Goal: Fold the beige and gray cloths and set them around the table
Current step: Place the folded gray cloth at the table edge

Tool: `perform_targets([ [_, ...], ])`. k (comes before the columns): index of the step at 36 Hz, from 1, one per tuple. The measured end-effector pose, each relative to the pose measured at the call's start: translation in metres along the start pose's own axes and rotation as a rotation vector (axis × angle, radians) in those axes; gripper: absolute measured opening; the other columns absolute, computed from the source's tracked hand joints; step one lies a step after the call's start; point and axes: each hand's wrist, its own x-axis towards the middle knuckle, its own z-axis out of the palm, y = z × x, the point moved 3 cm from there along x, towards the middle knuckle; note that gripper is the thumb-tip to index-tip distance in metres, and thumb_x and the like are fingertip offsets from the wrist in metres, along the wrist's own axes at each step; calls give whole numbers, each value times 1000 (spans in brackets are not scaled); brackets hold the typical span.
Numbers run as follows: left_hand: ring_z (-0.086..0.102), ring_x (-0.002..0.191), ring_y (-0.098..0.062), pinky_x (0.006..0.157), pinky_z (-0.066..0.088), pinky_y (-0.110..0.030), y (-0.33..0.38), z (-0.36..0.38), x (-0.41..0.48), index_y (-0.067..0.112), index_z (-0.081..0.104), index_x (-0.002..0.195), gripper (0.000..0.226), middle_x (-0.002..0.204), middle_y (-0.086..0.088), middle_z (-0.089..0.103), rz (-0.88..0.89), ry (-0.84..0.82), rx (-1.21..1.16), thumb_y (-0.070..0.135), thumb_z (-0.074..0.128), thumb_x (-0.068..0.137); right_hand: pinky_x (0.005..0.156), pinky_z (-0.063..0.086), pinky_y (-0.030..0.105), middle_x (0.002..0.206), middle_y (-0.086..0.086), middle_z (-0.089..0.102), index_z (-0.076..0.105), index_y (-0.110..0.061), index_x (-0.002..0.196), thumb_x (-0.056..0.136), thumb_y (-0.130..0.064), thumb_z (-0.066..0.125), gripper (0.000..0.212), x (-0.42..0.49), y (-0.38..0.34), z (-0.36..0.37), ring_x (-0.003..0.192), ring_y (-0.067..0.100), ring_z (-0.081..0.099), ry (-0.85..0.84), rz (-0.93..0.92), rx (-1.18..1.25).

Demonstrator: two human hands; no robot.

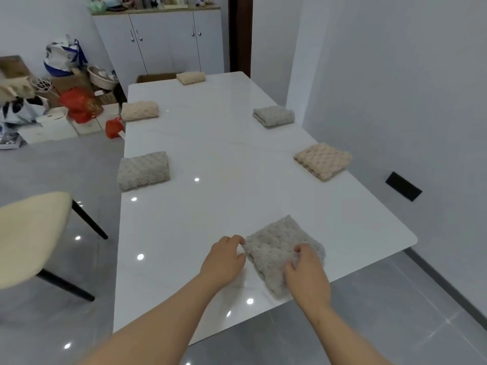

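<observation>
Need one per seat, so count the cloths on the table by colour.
Beige cloths: 3
Gray cloths: 3
Total: 6
</observation>
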Motion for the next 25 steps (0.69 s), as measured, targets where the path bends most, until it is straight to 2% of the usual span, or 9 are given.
perform_targets([
  [4,44,119,-23,94,36,-28,7,7,13,18,43,128,34,131,-7,45,-19,-9,26,21,42,94,74,43,31,136,6,35,27,-20,137,91,-24,43,49,10,16,-3,109,23,51,-60,78,-7],
  [10,37,125,-23,101,33,-32,11,13,29,27,38,134,43,139,-5,37,21,-42,-14,21,45,92,83,45,33,133,9,29,26,-20,138,91,-25,46,52,16,20,-2,108,29,50,-89,113,56],
  [17,48,110,-19,96,41,-31,13,23,36,28,47,125,36,126,-2,51,58,-84,-26,19,46,90,98,41,34,137,10,25,26,-20,140,89,-22,51,58,21,18,1,120,30,43,-115,105,168],
  [19,48,108,-19,92,40,-28,12,24,36,26,49,123,33,122,-3,53,33,-74,-53,18,46,91,102,39,35,140,9,23,25,-20,142,88,-22,52,60,21,18,1,124,29,39,-140,95,200],
  [23,49,92,-16,71,37,-20,9,24,34,24,52,111,25,104,-3,53,-59,-6,-121,12,48,90,108,34,34,143,8,24,26,-22,143,87,-19,54,63,30,18,-3,129,25,36,-198,33,223],
  [25,49,89,-14,66,37,-17,6,24,29,25,51,104,22,100,-1,51,-98,32,-172,10,49,89,110,31,32,143,6,26,25,-22,143,86,-18,55,65,33,19,-5,131,22,33,-235,7,239],
])
